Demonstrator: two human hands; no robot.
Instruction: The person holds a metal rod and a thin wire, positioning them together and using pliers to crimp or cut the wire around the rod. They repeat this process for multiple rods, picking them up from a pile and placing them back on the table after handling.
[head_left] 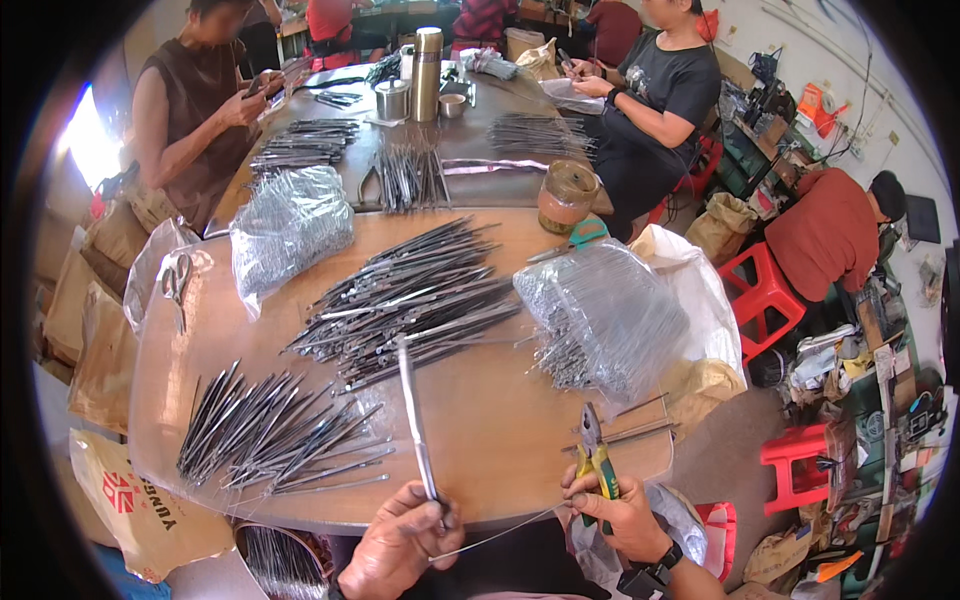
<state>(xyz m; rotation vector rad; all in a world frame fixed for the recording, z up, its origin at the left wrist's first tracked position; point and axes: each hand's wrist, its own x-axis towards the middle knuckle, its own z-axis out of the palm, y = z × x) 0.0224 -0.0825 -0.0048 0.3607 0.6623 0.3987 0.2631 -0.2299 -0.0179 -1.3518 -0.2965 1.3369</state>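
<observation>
My left hand (402,540) is closed round the lower end of a long, narrow metal strip (412,410), which stands up from it, tilted slightly left. A thin wire (505,532) runs from beside that hand across to my right hand (628,515). The right hand grips a pair of pliers (597,455) with yellow-green handles, jaws pointing up; whether its fingers also pinch the wire's end is unclear. Beyond the hands lies a big heap of dark metal strips (400,290). A smaller heap of strips (270,430) spreads over the table's near left.
Clear plastic bags of thin metal pieces sit at right (620,320) and left (290,230) of the wooden table (490,430). Scissors (177,285) lie at its left edge. A jar (567,197) stands farther back. Two people sit beyond; red stools (765,290) stand right.
</observation>
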